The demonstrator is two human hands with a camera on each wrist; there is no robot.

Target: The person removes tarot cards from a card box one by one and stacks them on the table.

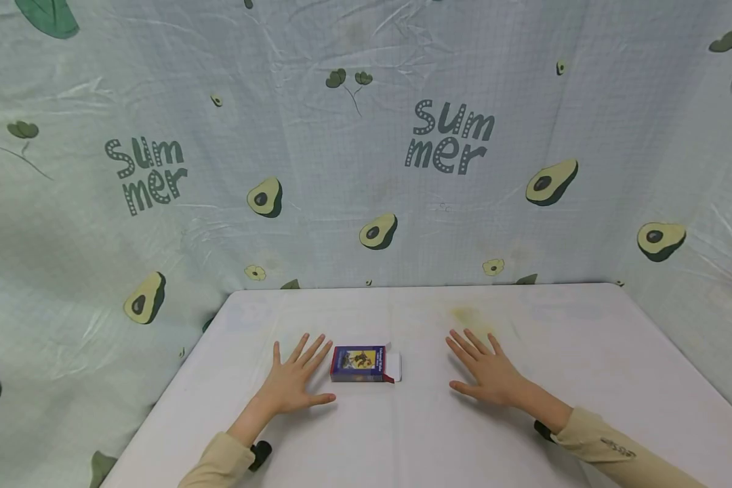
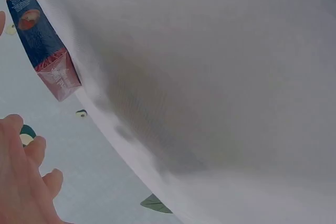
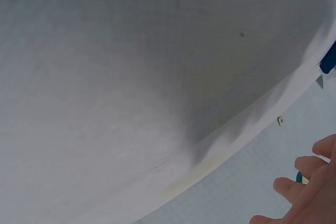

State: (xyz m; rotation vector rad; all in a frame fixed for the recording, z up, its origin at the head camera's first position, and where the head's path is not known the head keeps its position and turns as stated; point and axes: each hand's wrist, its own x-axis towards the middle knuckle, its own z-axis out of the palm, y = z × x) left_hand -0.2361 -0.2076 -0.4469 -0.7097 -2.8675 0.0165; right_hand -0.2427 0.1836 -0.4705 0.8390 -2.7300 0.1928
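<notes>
A small card box (image 1: 360, 364), dark blue and red with a yellow picture on its face, lies flat on the white table (image 1: 402, 434). Its right end is open, with a white flap (image 1: 394, 366) sticking out and a bit of red below it. To the left of the box, my left hand (image 1: 293, 383) is spread with straight fingers and holds nothing. My right hand (image 1: 488, 376) is likewise spread, farther off to the right of the box, also holding nothing. The left wrist view shows the box (image 2: 39, 30) from its side, close to the left hand (image 2: 23, 177).
Behind the table and along both sides hangs a pale sheet (image 1: 317, 149) printed with avocados and the word summer. A yellowish stain (image 1: 466, 316) marks the table near its back edge. Dark bands (image 1: 260, 455) sit on both wrists, by the beige sleeves (image 1: 219, 461).
</notes>
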